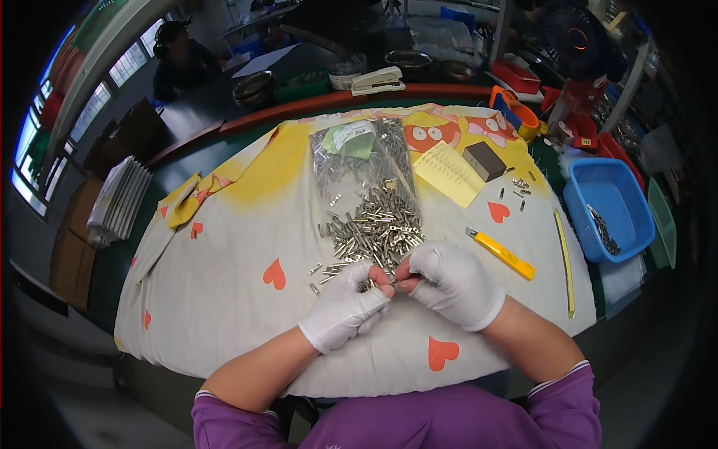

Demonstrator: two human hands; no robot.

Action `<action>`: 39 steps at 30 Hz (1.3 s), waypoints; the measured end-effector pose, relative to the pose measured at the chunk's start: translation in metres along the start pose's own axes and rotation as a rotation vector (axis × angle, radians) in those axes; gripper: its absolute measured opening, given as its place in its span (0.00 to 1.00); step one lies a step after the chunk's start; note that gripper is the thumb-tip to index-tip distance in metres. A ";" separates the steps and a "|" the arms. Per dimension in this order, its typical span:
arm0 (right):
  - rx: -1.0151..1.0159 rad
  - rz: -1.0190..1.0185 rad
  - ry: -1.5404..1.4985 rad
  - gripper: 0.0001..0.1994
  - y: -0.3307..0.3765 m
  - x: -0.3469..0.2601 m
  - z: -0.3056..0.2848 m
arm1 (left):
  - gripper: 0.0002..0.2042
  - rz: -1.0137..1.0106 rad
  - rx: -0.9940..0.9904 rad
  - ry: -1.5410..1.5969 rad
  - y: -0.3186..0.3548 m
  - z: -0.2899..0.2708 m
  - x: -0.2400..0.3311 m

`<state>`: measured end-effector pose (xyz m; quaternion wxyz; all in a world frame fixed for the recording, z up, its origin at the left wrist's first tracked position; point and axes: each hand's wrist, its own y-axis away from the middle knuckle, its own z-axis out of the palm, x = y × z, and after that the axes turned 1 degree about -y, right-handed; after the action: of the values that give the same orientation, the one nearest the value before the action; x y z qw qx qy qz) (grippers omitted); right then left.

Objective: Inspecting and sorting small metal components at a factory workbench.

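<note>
Pinching with bent fingers and thumbs, the white-gloved left hand and right hand meet just below the centre of the frame, fingertips bare and nearly closed. Between them is a small metal piece, mostly hidden, so its exact shape cannot be told. Directly above, at the centre, lies a heap of silvery metal pieces, spilling from the clear plastic bag at upper centre; a few sit apart beside the left hand. All rest on a white and yellow cloth with red hearts. Right of centre, a yellow cutter lies slantwise near the right hand. Above it are a yellow paper and a dark block touching its edge. At far right, a blue basket holds more metal parts.
</note>
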<state>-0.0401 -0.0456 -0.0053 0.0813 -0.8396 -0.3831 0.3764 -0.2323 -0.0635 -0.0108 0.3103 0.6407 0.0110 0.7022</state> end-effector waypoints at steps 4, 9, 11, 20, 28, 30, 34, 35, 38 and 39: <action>0.135 0.040 -0.113 0.07 0.002 0.002 0.003 | 0.07 0.008 0.028 -0.025 0.001 0.002 0.002; 0.152 0.082 -0.119 0.08 0.003 0.004 0.005 | 0.06 0.022 0.014 0.117 -0.001 0.001 -0.001; 0.160 0.095 -0.101 0.08 0.003 0.003 0.004 | 0.06 0.030 0.004 0.131 -0.001 0.000 -0.001; 0.158 0.081 -0.105 0.07 0.003 0.002 0.005 | 0.10 0.033 -0.036 0.143 -0.001 -0.001 -0.002; 0.166 0.070 -0.089 0.07 0.003 0.004 0.006 | 0.14 -0.029 -0.073 0.061 0.002 -0.003 0.002; 0.166 0.075 -0.088 0.07 0.003 0.002 0.007 | 0.14 0.002 -0.108 0.073 0.002 -0.004 0.000; 0.171 0.076 -0.093 0.07 0.003 0.002 0.007 | 0.14 -0.054 -0.041 0.130 0.003 0.000 0.000; 0.167 0.079 -0.099 0.07 0.003 0.002 0.008 | 0.14 -0.048 -0.049 0.123 0.003 -0.001 0.000; 0.179 0.061 -0.097 0.07 0.003 0.004 0.009 | 0.15 -0.033 -0.105 0.130 0.002 -0.005 -0.001; 0.179 0.061 -0.097 0.07 0.003 0.004 0.009 | 0.15 -0.024 -0.152 0.144 0.002 -0.006 -0.001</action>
<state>-0.0427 -0.0464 -0.0157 0.1258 -0.8210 -0.3258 0.4516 -0.2386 -0.0631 -0.0124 0.3647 0.5629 -0.0126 0.7416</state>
